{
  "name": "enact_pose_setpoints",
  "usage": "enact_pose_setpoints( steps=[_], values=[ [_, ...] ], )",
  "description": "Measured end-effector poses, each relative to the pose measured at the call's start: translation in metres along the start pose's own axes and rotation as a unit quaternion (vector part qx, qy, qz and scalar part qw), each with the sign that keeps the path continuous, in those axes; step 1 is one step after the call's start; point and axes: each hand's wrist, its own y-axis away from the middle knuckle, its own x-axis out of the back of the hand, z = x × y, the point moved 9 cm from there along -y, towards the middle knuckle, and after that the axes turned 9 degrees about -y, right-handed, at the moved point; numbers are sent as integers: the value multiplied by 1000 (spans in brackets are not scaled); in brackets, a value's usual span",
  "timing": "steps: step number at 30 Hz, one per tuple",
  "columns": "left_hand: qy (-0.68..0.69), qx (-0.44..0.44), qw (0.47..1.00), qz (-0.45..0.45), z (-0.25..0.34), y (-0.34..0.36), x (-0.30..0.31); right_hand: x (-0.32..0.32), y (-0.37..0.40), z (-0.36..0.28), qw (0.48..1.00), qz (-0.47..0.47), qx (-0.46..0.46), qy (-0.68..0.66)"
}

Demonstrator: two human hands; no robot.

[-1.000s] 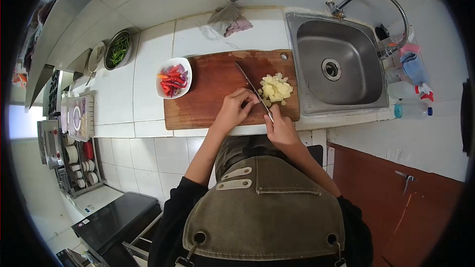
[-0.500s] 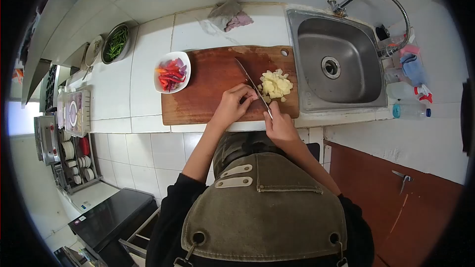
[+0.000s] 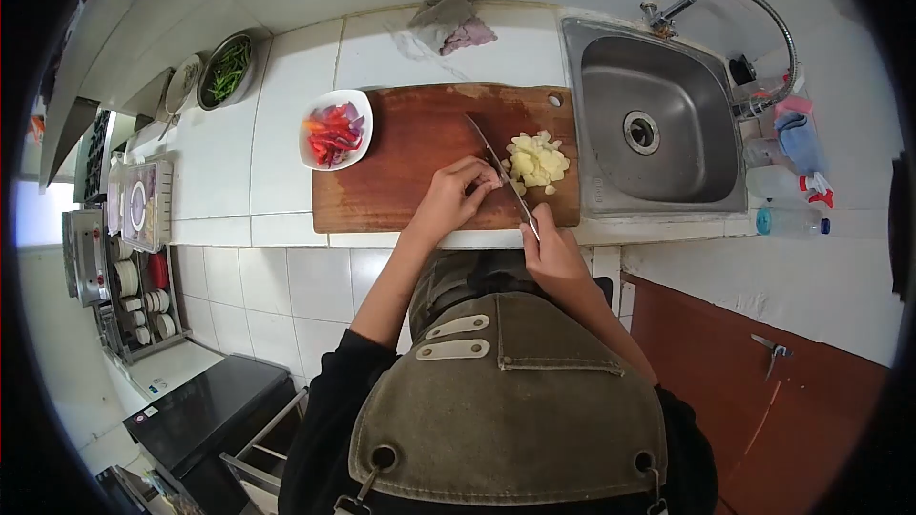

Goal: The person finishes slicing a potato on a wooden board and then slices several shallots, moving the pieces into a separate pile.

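A kitchen knife is in my right hand, its blade slanting up and left across the wooden cutting board. My left hand is closed in a pinch beside the blade, fingertips on a small pale piece that they mostly hide. Right of the blade lies a heap of thin pale-yellow slices, with a few loose bits below it. On the board's left end stands a white bowl of cut red chillies and purple onion pieces.
A steel sink with a tap adjoins the board on the right, with bottles and a sponge beyond. At the back lies a crumpled cloth. Far left are a bowl of green chillies and a plastic container.
The view has shifted slightly. My right hand and the knife handle have moved a little down and right, and the blade remains beside my left fingertips.
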Motion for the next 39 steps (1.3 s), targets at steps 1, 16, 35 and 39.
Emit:
enact_pose_setpoints(
  steps=[1,16,35,39],
  values=[
    [-8,3,1000,-10,-1,0,0,0,1,-1,1000,2,8,4],
    [-10,-14,1000,-1,2,0,2,-13,-23,5,999,14,30,24],
    [-11,-6,1000,-2,2,1,1,-15,-22,7,999,-4,3,33],
    [-9,-26,1000,14,3,2,2,-10,-19,9,999,7,24,29]
  ],
)
